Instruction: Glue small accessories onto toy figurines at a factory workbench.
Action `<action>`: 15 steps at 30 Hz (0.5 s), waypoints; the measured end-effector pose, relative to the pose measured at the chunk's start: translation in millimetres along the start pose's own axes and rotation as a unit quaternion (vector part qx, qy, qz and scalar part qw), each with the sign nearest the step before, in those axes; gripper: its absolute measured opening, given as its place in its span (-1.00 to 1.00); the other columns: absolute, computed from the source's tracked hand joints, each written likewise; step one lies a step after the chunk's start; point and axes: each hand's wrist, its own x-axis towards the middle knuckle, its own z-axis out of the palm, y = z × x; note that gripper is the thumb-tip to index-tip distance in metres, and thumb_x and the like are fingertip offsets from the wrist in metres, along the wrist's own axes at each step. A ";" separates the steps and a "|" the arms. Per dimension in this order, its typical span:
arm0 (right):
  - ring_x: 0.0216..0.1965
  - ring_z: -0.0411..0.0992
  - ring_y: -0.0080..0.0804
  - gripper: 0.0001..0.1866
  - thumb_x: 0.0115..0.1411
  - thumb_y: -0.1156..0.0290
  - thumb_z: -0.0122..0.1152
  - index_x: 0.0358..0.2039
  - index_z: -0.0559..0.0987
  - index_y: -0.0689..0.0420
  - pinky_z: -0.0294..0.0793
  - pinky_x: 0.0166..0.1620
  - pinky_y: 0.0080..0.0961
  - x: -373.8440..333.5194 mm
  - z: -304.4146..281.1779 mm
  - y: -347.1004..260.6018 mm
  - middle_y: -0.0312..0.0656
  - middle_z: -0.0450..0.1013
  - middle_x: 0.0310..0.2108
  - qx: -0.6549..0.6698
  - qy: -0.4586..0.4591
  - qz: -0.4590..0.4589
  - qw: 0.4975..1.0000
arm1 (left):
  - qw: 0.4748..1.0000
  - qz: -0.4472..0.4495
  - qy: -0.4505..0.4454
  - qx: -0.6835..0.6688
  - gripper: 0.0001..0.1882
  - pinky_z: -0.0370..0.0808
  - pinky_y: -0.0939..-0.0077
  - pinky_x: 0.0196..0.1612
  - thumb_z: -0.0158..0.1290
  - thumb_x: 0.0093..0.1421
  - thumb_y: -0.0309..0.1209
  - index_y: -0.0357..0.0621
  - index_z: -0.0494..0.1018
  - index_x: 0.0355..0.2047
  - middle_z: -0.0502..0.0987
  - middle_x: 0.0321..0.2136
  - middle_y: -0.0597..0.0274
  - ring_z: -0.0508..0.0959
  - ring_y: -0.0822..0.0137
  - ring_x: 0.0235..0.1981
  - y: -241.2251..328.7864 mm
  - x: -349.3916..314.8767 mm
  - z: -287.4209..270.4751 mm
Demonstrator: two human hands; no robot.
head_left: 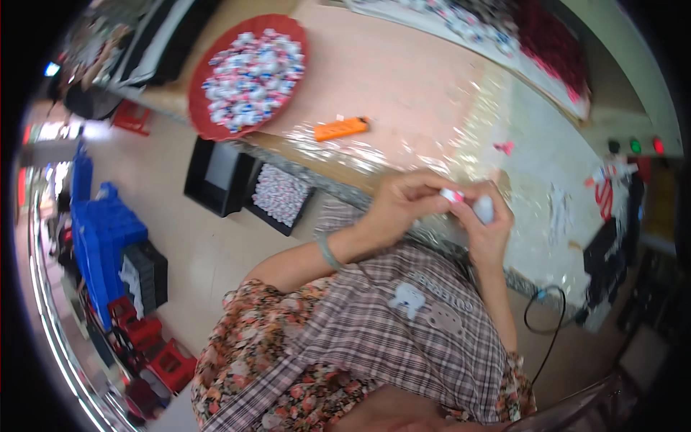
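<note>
My left hand (397, 205) and my right hand (492, 219) meet over the front edge of the worktable. Between their fingertips they pinch a small white and pink piece (452, 195); its exact kind is too small to tell. A pale, rounded thing (484, 209) also rests within the curled fingers of my right hand. Beyond my hands, a little pink scrap (504, 147) lies on the clear plastic covering. To the left on the table is an orange tool with a dark end (342, 129), perhaps a lighter or a cutter.
A red bowl (196, 101) heaped with small white, pink and blue pieces stands at the table's far left. Below it sit a black bin (209, 180) and a black tray of similar pieces (281, 194). A dark cable (560, 317) hangs at right. Blue crates (108, 230) stand on the floor.
</note>
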 end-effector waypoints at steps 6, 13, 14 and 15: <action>-0.38 0.34 -0.63 -0.81 -0.02 0.66 0.35 -0.39 0.52 0.23 0.36 -0.29 -0.71 -0.1 -1.4 -9.0 -0.35 0.36 -0.41 0.013 -0.032 -0.034 0.999 | 1.000 0.022 -0.006 0.020 -0.72 0.47 0.64 -0.10 0.05 0.17 -0.67 -0.29 0.48 -0.08 0.52 -0.20 0.25 0.52 0.47 -0.14 7.1 -3.7 -2.4; -0.60 0.26 -0.61 -0.24 0.06 -0.28 0.14 -0.08 0.42 0.23 0.14 -0.60 -0.71 13.0 -15.9 -7.2 -0.27 0.38 -0.40 0.316 -0.158 0.046 0.934 | 0.760 0.322 0.210 0.524 -0.75 0.50 0.56 -0.19 0.13 0.08 -0.61 -0.23 0.52 -0.18 0.55 -0.23 0.18 0.54 0.38 -0.23 107.2 -2.7 -63.8; -0.61 0.26 -0.61 -0.15 0.03 -0.39 0.05 -0.07 0.42 0.22 0.15 -0.62 -0.71 17.5 -18.7 1.2 -0.24 0.38 -0.40 0.378 -0.184 0.060 0.906 | 0.718 0.310 0.246 0.573 -0.79 0.50 0.50 -0.22 0.09 0.11 -0.62 -0.25 0.52 -0.21 0.54 -0.23 0.14 0.55 0.31 -0.28 125.5 -4.5 -74.3; -0.62 0.25 -0.60 -0.03 -0.05 -0.53 -0.11 -0.07 0.40 0.22 0.16 -0.64 -0.71 22.9 -17.7 0.4 -0.23 0.37 -0.42 0.419 -0.212 0.077 0.880 | 0.628 0.353 0.277 0.636 -0.81 0.50 0.49 -0.20 0.06 0.12 -0.64 -0.25 0.53 -0.23 0.55 -0.21 0.13 0.55 0.29 -0.24 139.4 -2.3 -91.5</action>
